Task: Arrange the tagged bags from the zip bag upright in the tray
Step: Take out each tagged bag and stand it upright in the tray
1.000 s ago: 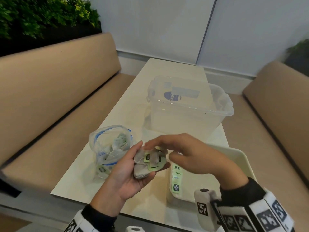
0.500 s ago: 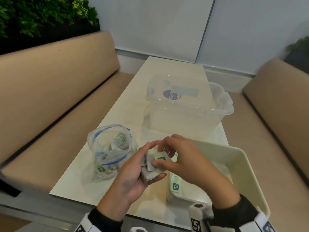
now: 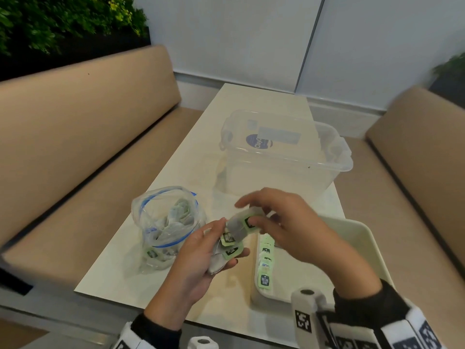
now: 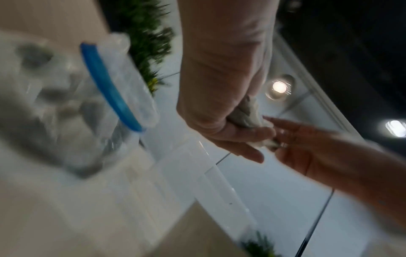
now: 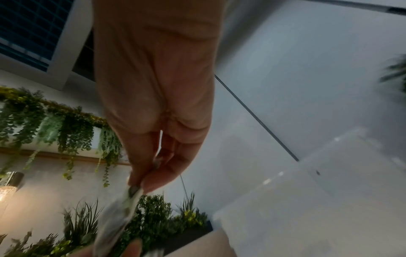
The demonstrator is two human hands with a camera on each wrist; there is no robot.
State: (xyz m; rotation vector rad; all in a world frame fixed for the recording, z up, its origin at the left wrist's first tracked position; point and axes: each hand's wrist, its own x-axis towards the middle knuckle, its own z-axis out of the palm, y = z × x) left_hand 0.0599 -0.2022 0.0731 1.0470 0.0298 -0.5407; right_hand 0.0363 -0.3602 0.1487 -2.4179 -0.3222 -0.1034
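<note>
Pinching one tagged bag (image 3: 242,224), right hand (image 3: 289,222) (left hand (image 3: 201,258) cups others).

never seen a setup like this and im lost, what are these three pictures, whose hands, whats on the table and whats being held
No machine here: a person wears three cameras. The head view looks down at the table; the two blurry views look along each wrist towards the fingers.

On the table stand an open zip bag of tagged bags, a clear plastic box and a cream tray with a row of tagged bags along its left wall.

The left hand holds a small bunch of tagged bags. The right hand pinches a single bag at its green tag, just above that bunch.
</note>
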